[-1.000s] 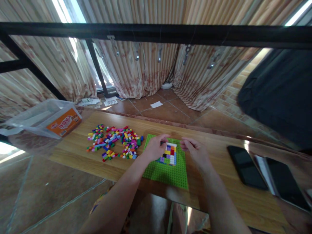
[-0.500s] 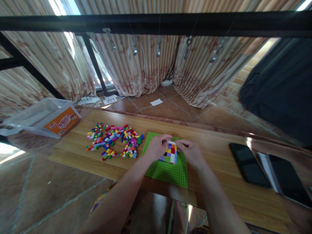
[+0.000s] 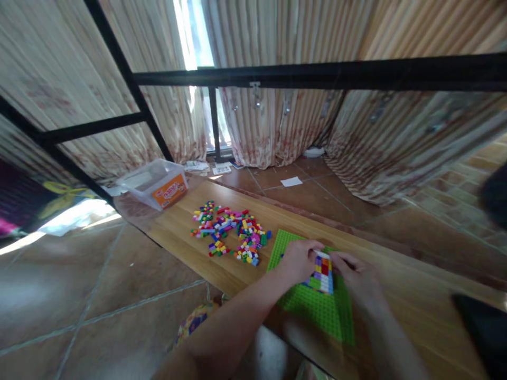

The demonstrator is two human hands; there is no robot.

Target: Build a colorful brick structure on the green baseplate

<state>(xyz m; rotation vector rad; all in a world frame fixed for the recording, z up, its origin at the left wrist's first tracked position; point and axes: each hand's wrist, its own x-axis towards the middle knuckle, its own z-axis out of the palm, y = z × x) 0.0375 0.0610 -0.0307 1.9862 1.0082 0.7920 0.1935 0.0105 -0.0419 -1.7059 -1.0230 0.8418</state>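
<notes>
A green studded baseplate lies on the wooden table. On it stands a small block of coloured bricks, white, red, yellow and purple. My left hand rests on the block's left side with fingers curled over its top edge. My right hand presses against the block's right side, fingers closed. A loose pile of small coloured bricks lies on the table to the left of the plate.
A clear plastic tub with an orange label sits at the table's far left end. A dark flat object lies at the right edge. Black metal bars and curtains stand behind the table; tiled floor lies around it.
The view has swung to the left, so table and plate sit further right. Both hands closed in on the brick block and stay pressed on it.
</notes>
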